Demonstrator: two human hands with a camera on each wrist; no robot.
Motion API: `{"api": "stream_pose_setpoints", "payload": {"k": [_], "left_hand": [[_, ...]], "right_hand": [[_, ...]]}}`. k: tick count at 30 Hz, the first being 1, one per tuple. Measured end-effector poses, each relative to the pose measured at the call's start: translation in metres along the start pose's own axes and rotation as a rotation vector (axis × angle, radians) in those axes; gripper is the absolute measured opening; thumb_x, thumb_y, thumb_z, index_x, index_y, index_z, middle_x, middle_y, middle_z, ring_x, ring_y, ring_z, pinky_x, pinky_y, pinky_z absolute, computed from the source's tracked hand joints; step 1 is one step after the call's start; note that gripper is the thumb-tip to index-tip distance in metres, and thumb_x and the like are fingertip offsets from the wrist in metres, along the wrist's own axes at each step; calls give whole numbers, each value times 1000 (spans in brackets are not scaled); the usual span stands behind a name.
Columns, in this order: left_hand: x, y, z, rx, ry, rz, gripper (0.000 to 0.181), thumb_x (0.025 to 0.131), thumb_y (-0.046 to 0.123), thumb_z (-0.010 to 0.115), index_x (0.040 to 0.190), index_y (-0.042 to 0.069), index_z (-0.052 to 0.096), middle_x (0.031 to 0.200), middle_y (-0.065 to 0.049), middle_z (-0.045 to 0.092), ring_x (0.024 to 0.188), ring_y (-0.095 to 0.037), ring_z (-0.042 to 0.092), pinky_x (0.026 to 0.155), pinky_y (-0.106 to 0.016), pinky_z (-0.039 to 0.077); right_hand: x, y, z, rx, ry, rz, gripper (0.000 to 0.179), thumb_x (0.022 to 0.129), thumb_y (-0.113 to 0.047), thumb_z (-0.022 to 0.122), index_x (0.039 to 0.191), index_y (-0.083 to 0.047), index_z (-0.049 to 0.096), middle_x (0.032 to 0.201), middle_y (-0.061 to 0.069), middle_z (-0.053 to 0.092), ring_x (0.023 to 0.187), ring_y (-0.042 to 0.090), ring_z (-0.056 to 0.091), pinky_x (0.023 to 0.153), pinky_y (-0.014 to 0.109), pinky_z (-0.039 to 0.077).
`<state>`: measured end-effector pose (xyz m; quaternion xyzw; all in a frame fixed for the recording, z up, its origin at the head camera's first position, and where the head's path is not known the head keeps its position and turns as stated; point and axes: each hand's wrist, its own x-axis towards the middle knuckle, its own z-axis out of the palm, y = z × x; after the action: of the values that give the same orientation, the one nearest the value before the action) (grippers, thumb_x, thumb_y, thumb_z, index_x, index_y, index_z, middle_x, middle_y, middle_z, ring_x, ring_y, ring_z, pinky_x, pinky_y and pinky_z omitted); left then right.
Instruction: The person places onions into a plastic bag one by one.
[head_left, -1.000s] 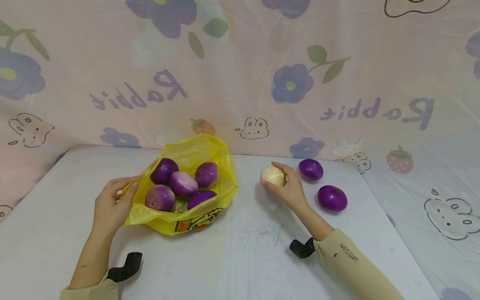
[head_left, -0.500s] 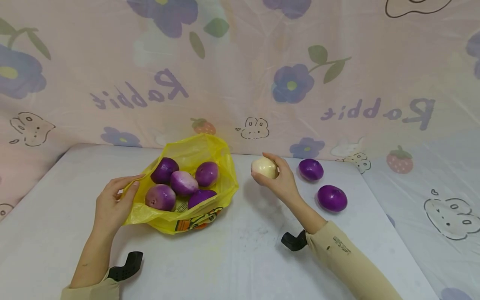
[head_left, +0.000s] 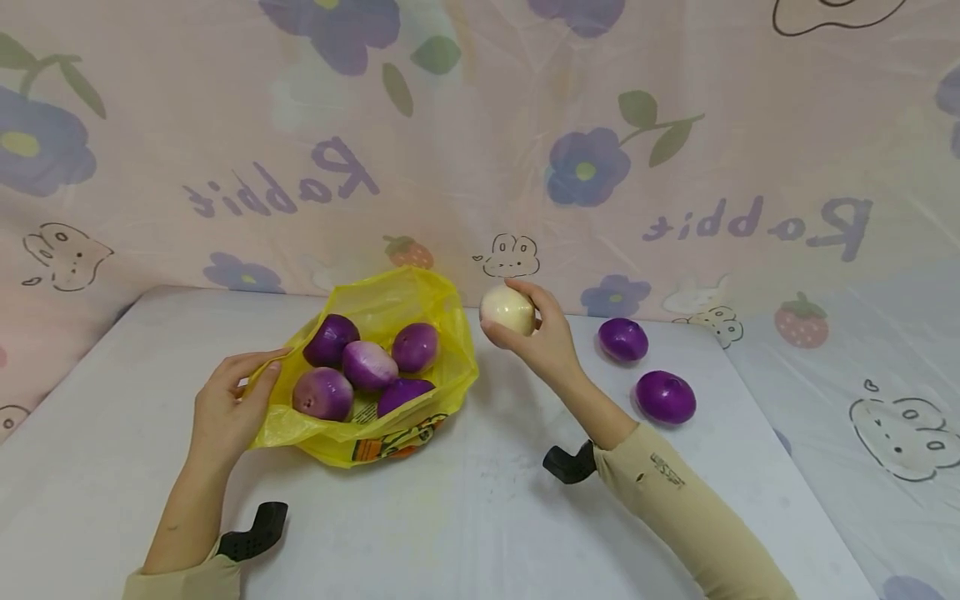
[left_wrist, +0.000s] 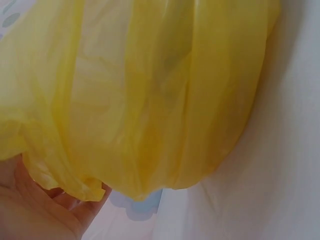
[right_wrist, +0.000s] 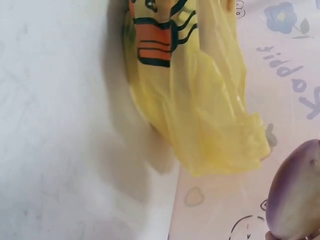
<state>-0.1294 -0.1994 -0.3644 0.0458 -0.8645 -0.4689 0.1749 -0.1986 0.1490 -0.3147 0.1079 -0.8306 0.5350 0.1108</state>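
A yellow plastic bag (head_left: 382, 302) stands on the table with its mouth spread open, several purple onions (head_left: 370, 365) inside. My left hand (head_left: 228, 410) pinches the bag's left rim between thumb and fingers; in the left wrist view the yellow film (left_wrist: 150, 100) covers part of the fingers. To the right of the bag, my right hand (head_left: 551, 340) grips a pale onion (head_left: 505, 312) above the table. Seen from the right wrist, that onion (right_wrist: 296, 192) has a purple side as well.
Two purple onions, one farther back (head_left: 622, 340) and one nearer (head_left: 666, 397), lie on the white table (head_left: 420, 533) right of my right hand. A patterned cloth (head_left: 465, 158) hangs behind the table. Black wrist mounts (head_left: 255, 532) stick out by both sleeves.
My right hand has carried the pale onion left and upward, closer to the bag. The left hand keeps its hold on the bag's rim, and the two loose onions lie where they were.
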Motion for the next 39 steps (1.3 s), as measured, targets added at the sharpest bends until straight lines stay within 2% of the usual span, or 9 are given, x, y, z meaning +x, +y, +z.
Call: {"api": "stream_pose_setpoints", "payload": {"k": [9, 15, 19, 26, 32, 39], "left_hand": [[-1, -1, 0, 4, 10, 11, 33, 99, 20, 48, 120, 1, 65, 124, -19, 56, 119, -38, 47, 92, -59, 37], [-1, 0, -1, -11, -1, -12, 34, 100, 22, 47, 121, 1, 65, 126, -20, 54, 120, -39, 46, 95, -64, 35], [-1, 1, 0, -12, 5, -11, 34, 99, 21, 48, 120, 1, 65, 125, -19, 55, 120, -38, 46, 96, -63, 36], [-2, 1, 0, 9, 22, 1, 33, 99, 20, 48, 120, 1, 65, 122, -18, 57, 117, -34, 48, 92, -56, 38], [-2, 0, -1, -19, 4, -2, 33, 100, 21, 49, 120, 0, 65, 124, -19, 55, 118, -35, 46, 96, -63, 37], [-1, 1, 1, -23, 8, 2, 32, 99, 21, 51, 119, 1, 66, 123, -18, 56, 117, -32, 47, 95, -57, 37]], "right_hand": [[8, -14, 17, 62, -32, -33, 64, 77, -24, 78, 135, -15, 52, 138, 4, 46, 115, 24, 46, 92, 44, 41], [12, -23, 36, 98, -79, -45, 63, 78, -25, 77, 135, -18, 52, 140, 2, 44, 116, 22, 46, 92, 43, 40], [16, -29, 49, 119, -111, -48, 63, 79, -25, 77, 136, -17, 51, 140, 2, 44, 115, 22, 47, 90, 41, 44], [26, -34, 71, 63, -156, -60, 66, 78, -28, 77, 137, -13, 50, 139, 6, 45, 114, 23, 50, 91, 40, 50], [37, -39, 89, -60, -211, -57, 67, 78, -28, 76, 138, -12, 51, 137, 11, 48, 115, 26, 50, 90, 40, 51], [50, -46, 106, -128, -313, 9, 70, 78, -27, 76, 139, -5, 48, 133, 14, 55, 105, 26, 57, 87, 32, 52]]}}
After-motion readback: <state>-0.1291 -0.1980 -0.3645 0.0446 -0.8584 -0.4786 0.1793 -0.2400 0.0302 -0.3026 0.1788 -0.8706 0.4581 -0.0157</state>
